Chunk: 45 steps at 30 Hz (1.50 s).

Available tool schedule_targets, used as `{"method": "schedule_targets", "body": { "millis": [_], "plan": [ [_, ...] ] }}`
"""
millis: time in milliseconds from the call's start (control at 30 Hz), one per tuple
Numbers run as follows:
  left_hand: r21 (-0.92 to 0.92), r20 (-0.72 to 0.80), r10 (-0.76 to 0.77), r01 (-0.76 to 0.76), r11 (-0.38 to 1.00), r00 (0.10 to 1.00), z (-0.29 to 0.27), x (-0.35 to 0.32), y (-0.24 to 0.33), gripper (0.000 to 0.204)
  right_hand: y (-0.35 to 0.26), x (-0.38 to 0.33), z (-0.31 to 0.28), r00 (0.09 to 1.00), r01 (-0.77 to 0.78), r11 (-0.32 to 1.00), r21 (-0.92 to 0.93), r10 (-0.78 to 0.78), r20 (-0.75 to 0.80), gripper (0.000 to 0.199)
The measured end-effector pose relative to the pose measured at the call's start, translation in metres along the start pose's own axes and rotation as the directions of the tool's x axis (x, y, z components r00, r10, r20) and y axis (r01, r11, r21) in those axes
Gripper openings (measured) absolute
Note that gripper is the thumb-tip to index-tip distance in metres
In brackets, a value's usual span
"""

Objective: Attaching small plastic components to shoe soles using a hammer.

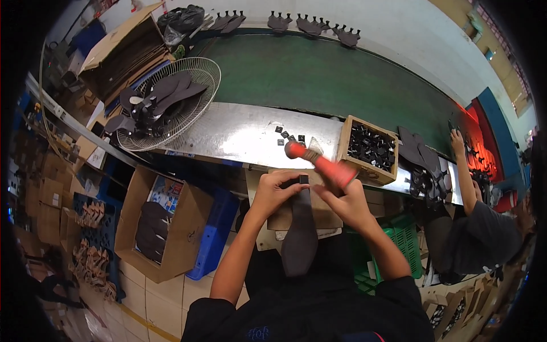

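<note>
A long metal bench point(239, 134) runs beside a dark green conveyor belt point(319, 74). On the bench's left end lies a round wire fan guard point(188, 122); near the middle of its front edge sit a few small black square pieces point(288, 138), with an open wooden box point(345, 142) of more toward the right.

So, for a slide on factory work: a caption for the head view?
Left hand steadies a dark insole while the right hand swings a red hammer.

Even indoor light falls from above, with glare on the bare steel bench top point(239, 134) beyond the hands. The red-handled hammer point(322, 165) is motion-blurred, and fisheye bending and black vignetting ring the edges.
</note>
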State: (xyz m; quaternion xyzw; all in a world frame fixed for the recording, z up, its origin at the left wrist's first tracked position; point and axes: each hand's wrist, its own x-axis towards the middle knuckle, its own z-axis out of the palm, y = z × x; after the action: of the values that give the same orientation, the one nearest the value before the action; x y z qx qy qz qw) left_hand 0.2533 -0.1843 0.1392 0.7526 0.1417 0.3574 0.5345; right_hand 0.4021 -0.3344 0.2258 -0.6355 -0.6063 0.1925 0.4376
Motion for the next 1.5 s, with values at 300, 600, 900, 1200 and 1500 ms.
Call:
{"method": "schedule_targets", "body": {
  "millis": [300,600,900,1200,1500],
  "plan": [
    [-0.121,0.046,-0.175,0.179,0.976,0.984,-0.001,-0.003,0.009,0.023,-0.054,-0.055,0.002,0.963,-0.225,0.944,0.24,0.252,-0.091,0.055],
    [-0.134,0.048,-0.191,0.196,0.971,0.98,-0.002,-0.004,0.003,0.027,-0.05,-0.049,0.019,0.979,-0.119,0.99,0.074,0.129,-0.154,0.059],
    [0.122,0.1,-0.157,0.145,0.982,0.982,-0.012,-0.011,0.003,0.069,-0.093,-0.065,-0.002,0.958,0.026,0.997,0.069,-0.006,-0.287,0.054],
    [0.552,0.168,-0.236,0.107,0.827,0.957,-0.009,-0.02,0.007,0.129,-0.058,-0.056,0.023,0.959,0.022,0.996,-0.081,-0.044,-0.281,0.051],
    [0.599,0.105,-0.106,0.022,0.8,0.989,-0.001,-0.024,0.01,0.064,-0.061,-0.069,0.026,0.969,-0.009,0.995,-0.096,-0.015,-0.247,0.057]
  ]
}}
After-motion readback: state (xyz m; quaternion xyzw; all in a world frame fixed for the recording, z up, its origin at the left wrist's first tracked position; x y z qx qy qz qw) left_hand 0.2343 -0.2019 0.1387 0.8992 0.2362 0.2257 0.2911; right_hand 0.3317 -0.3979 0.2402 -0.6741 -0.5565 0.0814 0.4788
